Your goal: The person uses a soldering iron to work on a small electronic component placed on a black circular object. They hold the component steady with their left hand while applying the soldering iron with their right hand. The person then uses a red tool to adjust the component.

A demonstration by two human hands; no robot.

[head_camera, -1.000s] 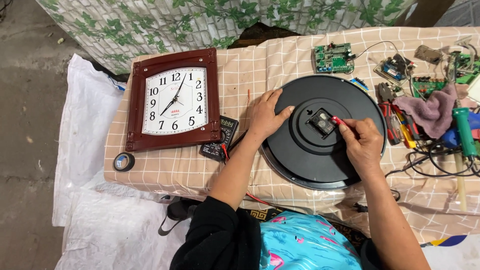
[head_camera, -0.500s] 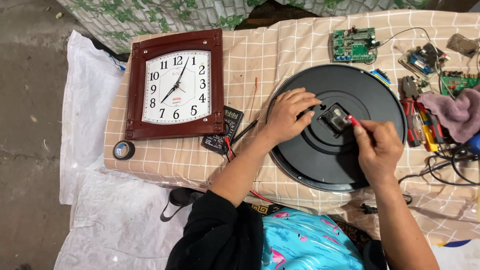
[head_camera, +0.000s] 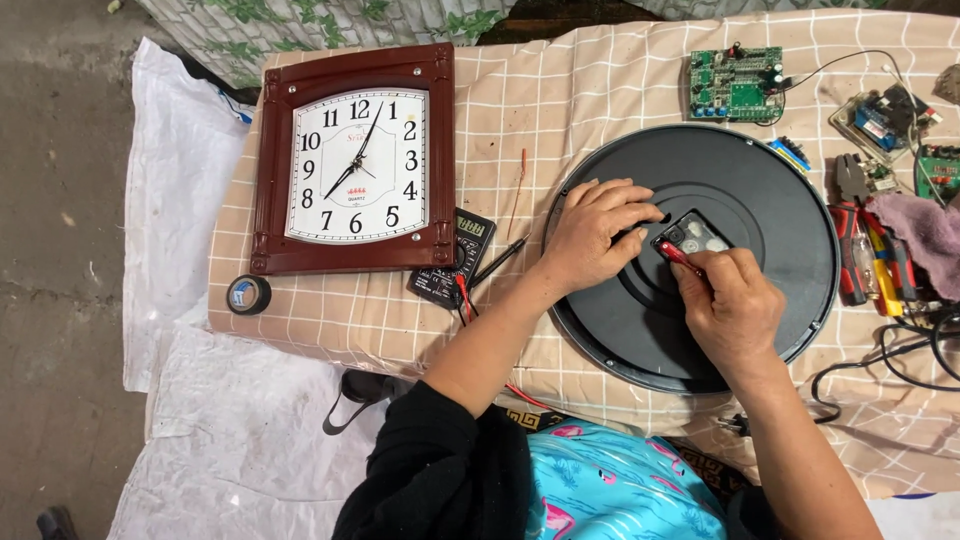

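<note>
We probe small clock movement (head_camera: 692, 237), centre right of frame, on back of round black clock (head_camera: 760, 200). Left hand (head_camera: 590, 232) steadies movement, fingers curled on its edge. Right hand (head_camera: 730, 305) pinches red probe (head_camera: 681, 257), tip on movement. Next move, we judge: keep tip steady on contact.

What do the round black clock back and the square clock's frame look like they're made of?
Round clock back: apparently moulded plastic, matt black with a soft sheen and concentric stepped rings.
Square clock frame: dark red-brown and glossy, with highlights on its moulded edges; lacquered wood or wood-look plastic, cannot tell which.
</note>
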